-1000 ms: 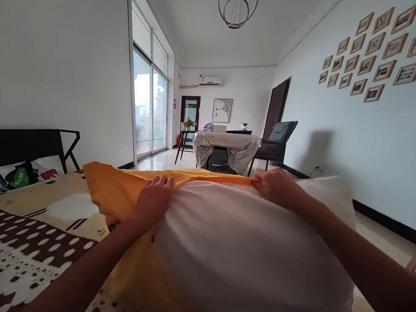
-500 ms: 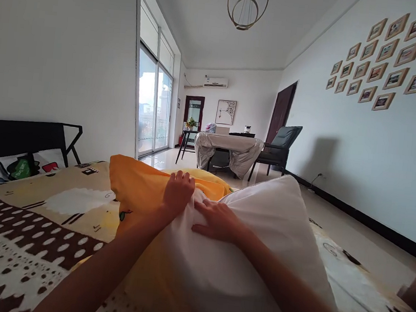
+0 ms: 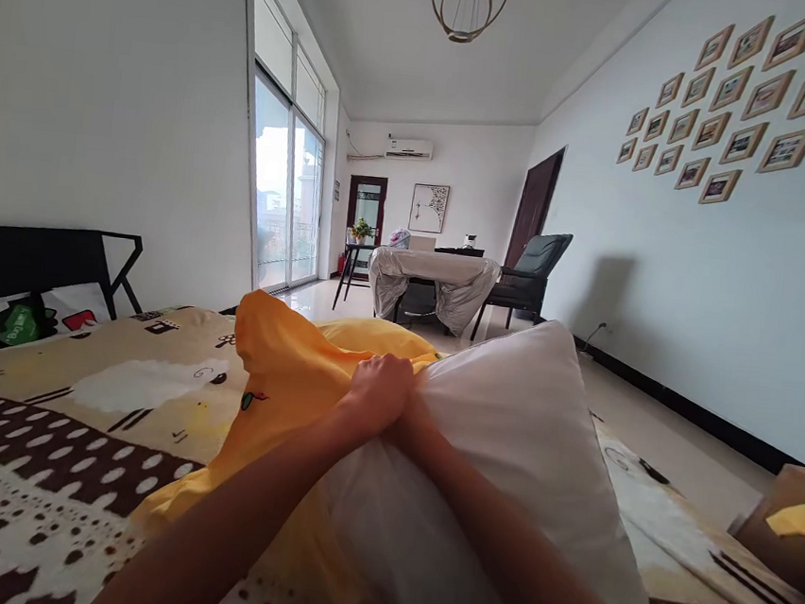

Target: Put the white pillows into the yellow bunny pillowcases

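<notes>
My left hand point(image 3: 378, 393) is curled into a fist on the orange case point(image 3: 294, 396), bunching its fabric right where it meets the pillow point(image 3: 503, 445). My right hand point(image 3: 413, 425) sits just under and behind the left at about 4 o'clock from it, mostly hidden by the left fist and pressed into the white pillow; I cannot tell whether its fingers are closed or flat. The two hands touch each other.

The pillow lies dead centre in my view, its far corner pointing up toward 1 o'clock, its near body running down to 5 o'clock along my right forearm. The case is a loose sleeve: the pillow's left side is tucked into it, while most of the white body stays outside. The case's slack end humps up at 11 o'clock from my hands and spills down to 7 o'clock over the bed point(image 3: 38, 457).

Open room: the patterned bed surface spreads wide at 9 o'clock, bounded by the black headboard point(image 3: 29, 257) at 10 o'clock. At 3 o'clock the bed edge drops to bare floor point(image 3: 654, 421), running to the wall. At 4 o'clock, at the frame's edge, a brown box point(image 3: 790, 529) shows something yellow inside. Far off at 12 o'clock stand a covered table point(image 3: 433, 281) and a chair point(image 3: 529, 281)
</notes>
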A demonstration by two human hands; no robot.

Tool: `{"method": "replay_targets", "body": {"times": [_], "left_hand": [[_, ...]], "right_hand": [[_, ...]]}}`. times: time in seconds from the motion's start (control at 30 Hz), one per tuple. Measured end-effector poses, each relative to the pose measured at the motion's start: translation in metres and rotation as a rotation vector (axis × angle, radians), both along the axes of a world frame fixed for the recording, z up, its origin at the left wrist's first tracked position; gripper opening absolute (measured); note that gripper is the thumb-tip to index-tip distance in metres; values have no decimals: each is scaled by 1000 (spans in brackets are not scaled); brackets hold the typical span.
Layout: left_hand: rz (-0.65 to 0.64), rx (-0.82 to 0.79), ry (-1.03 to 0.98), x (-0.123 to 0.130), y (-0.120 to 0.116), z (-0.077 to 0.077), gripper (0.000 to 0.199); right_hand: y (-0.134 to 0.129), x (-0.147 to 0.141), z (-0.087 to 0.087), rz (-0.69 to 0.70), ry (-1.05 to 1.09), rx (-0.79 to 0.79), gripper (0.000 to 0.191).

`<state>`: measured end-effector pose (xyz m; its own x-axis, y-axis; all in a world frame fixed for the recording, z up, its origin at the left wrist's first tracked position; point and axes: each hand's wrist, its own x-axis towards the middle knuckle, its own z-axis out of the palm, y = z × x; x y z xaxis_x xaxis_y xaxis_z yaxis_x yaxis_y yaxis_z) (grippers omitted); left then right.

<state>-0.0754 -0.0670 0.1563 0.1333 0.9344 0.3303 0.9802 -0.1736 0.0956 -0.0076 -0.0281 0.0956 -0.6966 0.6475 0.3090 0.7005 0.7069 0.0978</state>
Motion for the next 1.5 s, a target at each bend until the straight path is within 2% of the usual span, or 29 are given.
{"method": "replay_targets", "body": {"times": [0.1,0.23,0.3,0.37,0.43,0.5,0.57,0.63,0.7,0.8,0.87,0.9,0.97,1.03,1.13,1.2,1.23,1.27,1.33,1.43,1.5], "left_hand": [[-35,-24,-31,-15,-2,-3,26],[-178,-44,-74,-49,-7,-8,23],[-215,-43,-90,-64,-15,-20,23],[-264,-19,-81,-75,-24,-40,26],[-402,-27,-16,-80,-33,-64,27],[-547,-34,76,-80,-37,-86,26],[-594,-13,128,-74,-36,-101,25],[-567,23,132,-66,-31,-107,25],[-551,25,151,-57,-25,-109,32],[-516,-31,242,-41,-20,-111,31],[-503,-120,262,-31,-22,-111,27],[-510,-170,256,-26,-24,-108,26],[-552,-236,243,-19,-29,-99,24],[-542,-224,221,-15,-32,-80,21],[-427,-108,130,-17,-33,-43,24],[-380,-38,76,-21,-30,-21,26],[-380,-18,69,-23,-28,-14,26],[-387,-13,74,-24,-26,-10,25],[-423,-52,113,-20,-20,-15,20],[-503,-161,171,-5,-16,-44,13],[-544,-183,172,4,-17,-66,13]], "right_hand": [[7,0,-4,-78,20,32,32],[16,18,-1,-163,73,107,33],[20,34,-1,-235,114,144,41],[19,49,-9,-271,137,141,46],[8,62,-26,-177,110,75,47],[-12,73,-51,-3,54,13,47],[-38,84,-78,100,12,46,53],[-60,99,-103,84,-18,161,66],[-73,114,-122,2,-55,292,75],[-68,129,-133,-98,-130,399,76],[-53,126,-124,-73,-205,370,67],[-43,120,-115,-43,-241,340,61],[-26,101,-85,0,-284,290,49],[-13,78,-46,29,-277,278,41],[-2,51,9,114,-224,228,33],[4,45,24,127,-182,110,29],[6,44,23,120,-172,41,28],[8,45,16,110,-175,-23,31],[8,50,-11,112,-215,-131,43],[-1,57,-59,148,-273,-231,56],[-13,63,-82,164,-274,-262,52]]}}
